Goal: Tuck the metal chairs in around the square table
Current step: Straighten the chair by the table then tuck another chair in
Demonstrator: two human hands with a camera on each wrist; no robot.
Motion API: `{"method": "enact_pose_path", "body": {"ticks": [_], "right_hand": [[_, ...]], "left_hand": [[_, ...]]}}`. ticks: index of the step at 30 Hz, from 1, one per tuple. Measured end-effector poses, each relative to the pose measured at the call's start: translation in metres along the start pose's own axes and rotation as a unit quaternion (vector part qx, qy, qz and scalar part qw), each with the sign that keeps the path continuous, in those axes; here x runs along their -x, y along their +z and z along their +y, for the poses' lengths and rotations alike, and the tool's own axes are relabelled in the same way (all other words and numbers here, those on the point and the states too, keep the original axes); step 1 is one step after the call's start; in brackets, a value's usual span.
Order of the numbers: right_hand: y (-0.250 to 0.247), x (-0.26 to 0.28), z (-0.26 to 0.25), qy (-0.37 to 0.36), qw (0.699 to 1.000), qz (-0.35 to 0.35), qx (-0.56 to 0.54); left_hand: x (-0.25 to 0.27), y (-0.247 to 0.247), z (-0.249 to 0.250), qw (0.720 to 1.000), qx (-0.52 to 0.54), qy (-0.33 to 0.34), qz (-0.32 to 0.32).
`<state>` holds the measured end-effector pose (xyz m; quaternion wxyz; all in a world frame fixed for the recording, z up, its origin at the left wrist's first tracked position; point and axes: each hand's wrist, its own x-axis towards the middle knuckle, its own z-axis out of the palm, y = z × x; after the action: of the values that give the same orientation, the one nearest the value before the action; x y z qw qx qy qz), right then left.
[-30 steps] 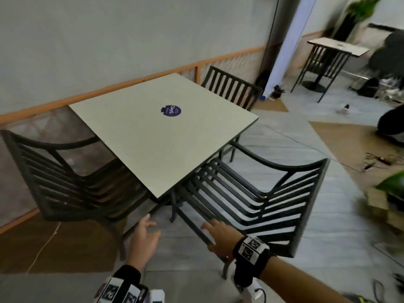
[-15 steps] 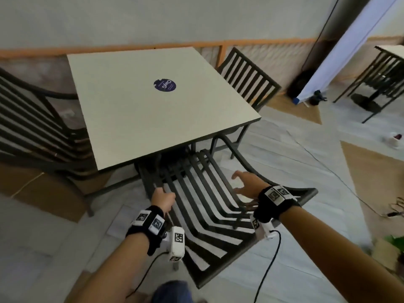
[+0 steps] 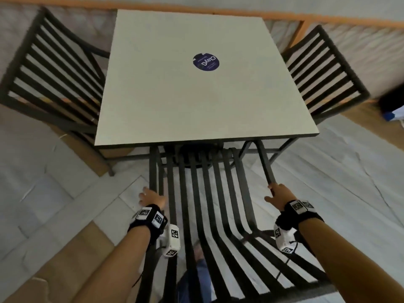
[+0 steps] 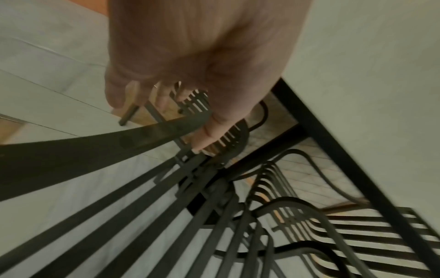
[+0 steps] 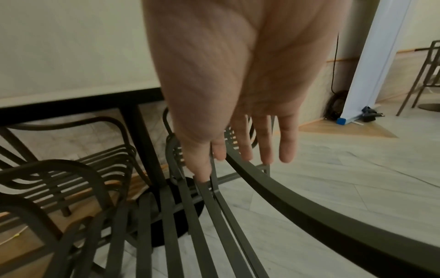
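A square table [image 3: 203,79] with a pale top and a round dark sticker [image 3: 206,62] at its middle is seen from above in the head view. At nine o'clock of the table a slatted metal chair [image 3: 52,79] is set with its seat partly under the top; at three o'clock a second slatted chair [image 3: 323,77] is set the same way. Behind the table, at twelve o'clock, an orange rail [image 3: 328,19] runs along the wall. In the right wrist view a white panel with a blue foot [image 5: 371,62] is seen standing on the floor well apart from the table, with a dark cable beside it.

At six o'clock the near chair [image 3: 209,204] is placed with the front of its seat slats under the table edge and close to the round dark table base [image 5: 166,216]; its seat and back are still outside the top. The central table post [image 5: 140,143] stands just ahead of the seat front.

The left hand [image 3: 150,196] is laid on the left armrest [image 4: 100,143]; in the left wrist view its fingers [image 4: 161,94] are curled over the bar and its thumb is pressed beneath it. The right hand [image 3: 278,194] is set on the right armrest [image 5: 297,199]; its fingers [image 5: 266,143] are held nearly straight and slightly spread, their tips over the bar, the thumb on the inner side. Whether the bar is truly clasped cannot be told.
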<state>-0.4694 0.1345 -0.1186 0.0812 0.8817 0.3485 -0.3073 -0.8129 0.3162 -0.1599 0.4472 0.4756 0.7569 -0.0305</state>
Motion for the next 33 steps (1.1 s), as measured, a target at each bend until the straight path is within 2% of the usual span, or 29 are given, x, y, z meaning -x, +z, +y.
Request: {"method": "enact_pose_path", "body": {"ticks": [3,5,8,10,13,24,33], "right_hand": [[0.016,-0.023,0.02,0.042,0.999,0.01,-0.021],[0.03,-0.038,0.033,0.068,0.996,0.003,-0.05],[0.049,-0.052,0.047,0.072,0.991,0.003,-0.112],[0.055,-0.057,0.052,0.072,0.988,0.007,-0.138],[0.059,-0.062,0.058,0.074,0.987,0.004,-0.143],[0.073,-0.053,0.041,0.047,0.985,-0.016,-0.163],[0.074,-0.062,0.043,0.058,0.982,-0.013,-0.18]], "left_hand": [[-0.019,0.011,-0.02,0.998,0.017,-0.062,0.007],[-0.03,0.02,-0.036,0.996,0.048,-0.079,0.002],[-0.041,0.033,-0.05,0.995,0.091,-0.039,-0.009],[-0.046,0.04,-0.055,0.992,0.128,-0.014,0.007],[-0.057,0.051,-0.067,0.993,0.113,0.005,0.03],[-0.085,0.039,-0.1,0.993,0.1,-0.008,0.059],[-0.084,0.036,-0.087,0.994,0.098,0.003,0.055]]}}
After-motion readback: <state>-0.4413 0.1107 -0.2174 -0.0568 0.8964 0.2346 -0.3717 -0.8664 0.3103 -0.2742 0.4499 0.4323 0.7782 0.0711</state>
